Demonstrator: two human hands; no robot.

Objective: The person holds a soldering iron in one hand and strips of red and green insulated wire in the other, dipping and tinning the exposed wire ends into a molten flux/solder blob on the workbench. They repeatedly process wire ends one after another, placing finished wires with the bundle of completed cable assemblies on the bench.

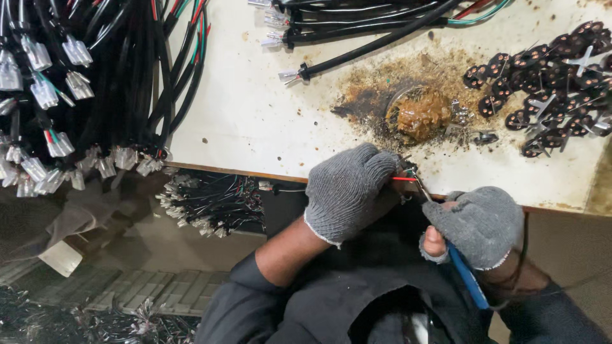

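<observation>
Just beyond my left hand (349, 191), clenched on a red wire (403, 179), my right hand (479, 224) grips the blue-handled soldering iron (464, 275), whose tip could slip and scorch my glove.

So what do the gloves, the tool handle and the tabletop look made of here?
Gloves on the left hand and right hand: grey knitted fabric, probably cotton, with a visible ribbed weave and cut-off fingertips. Tool handle: smooth blue, likely plastic or a rubber sleeve. Tabletop: cream, matte board with a brown edge, possibly laminated wood, stained brown around the paste pot.
</observation>
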